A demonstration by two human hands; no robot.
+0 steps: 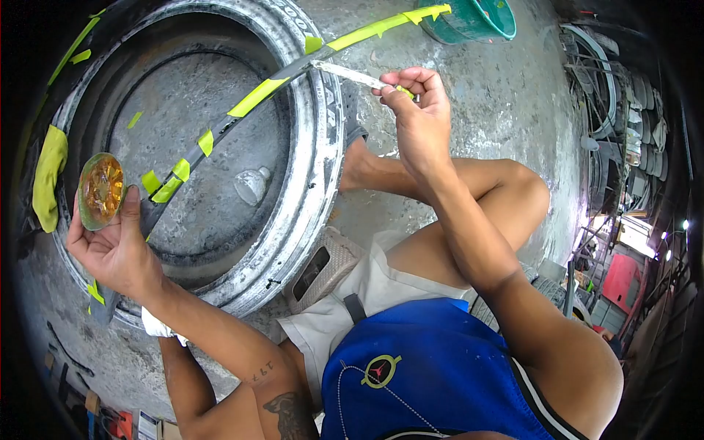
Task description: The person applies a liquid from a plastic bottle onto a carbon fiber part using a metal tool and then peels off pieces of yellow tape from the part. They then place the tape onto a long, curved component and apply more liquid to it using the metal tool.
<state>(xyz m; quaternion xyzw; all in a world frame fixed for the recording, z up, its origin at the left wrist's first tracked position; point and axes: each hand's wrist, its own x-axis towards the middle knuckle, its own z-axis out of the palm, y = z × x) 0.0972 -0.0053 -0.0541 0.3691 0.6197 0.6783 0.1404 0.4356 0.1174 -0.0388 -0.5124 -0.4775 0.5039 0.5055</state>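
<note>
My left hand [110, 246] holds a round green tin [101, 190] with amber glue inside, tilted up at the left. My right hand [414, 110] pinches a thin whitish stick [345, 72] whose far tip touches a long dark strip [242, 110] patched with yellow-green tape. The strip lies diagonally across a large white-walled tyre [315, 161] lying flat on the concrete floor [499, 95].
A teal bucket [473, 18] stands at the top. A yellow cloth [48, 176] hangs on the tyre's left edge. My bent knees and a grey pouch [323, 268] are in front of the tyre. Stacked tyres and rims [623, 110] fill the right side.
</note>
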